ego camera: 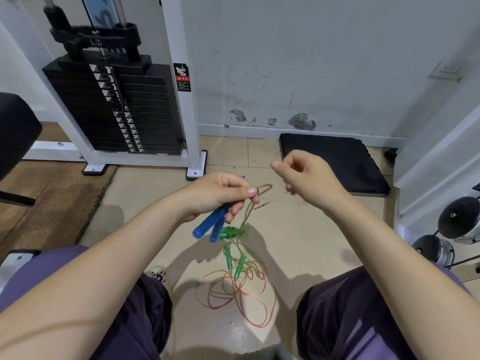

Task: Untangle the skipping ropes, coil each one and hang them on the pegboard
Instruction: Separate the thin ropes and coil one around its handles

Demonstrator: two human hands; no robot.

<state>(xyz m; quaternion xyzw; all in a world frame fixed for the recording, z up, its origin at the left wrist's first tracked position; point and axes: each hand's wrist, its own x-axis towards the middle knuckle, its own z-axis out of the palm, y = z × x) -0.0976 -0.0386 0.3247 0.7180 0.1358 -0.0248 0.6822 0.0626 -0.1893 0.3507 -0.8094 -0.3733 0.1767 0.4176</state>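
Observation:
My left hand (220, 194) grips two blue rope handles (207, 226) that point down and to the left, and its fingertips pinch a loop of thin clear cord (263, 189). The cord runs down past a green handle (230, 233) hanging just below the blue ones. Two more green handles (235, 261) dangle lower, over a tangle of orange and clear rope (235, 294) on the floor between my knees. My right hand (307, 178) hovers to the right of the loop with its fingers curled; whether it holds a strand I cannot tell. No pegboard is in view.
A white-framed weight-stack machine (117, 105) stands at the back left, with a black padded seat (15, 131) at the far left. A black foam mat (335, 162) lies against the wall at the right. Dumbbells (457, 222) sit at the far right on the tiled floor.

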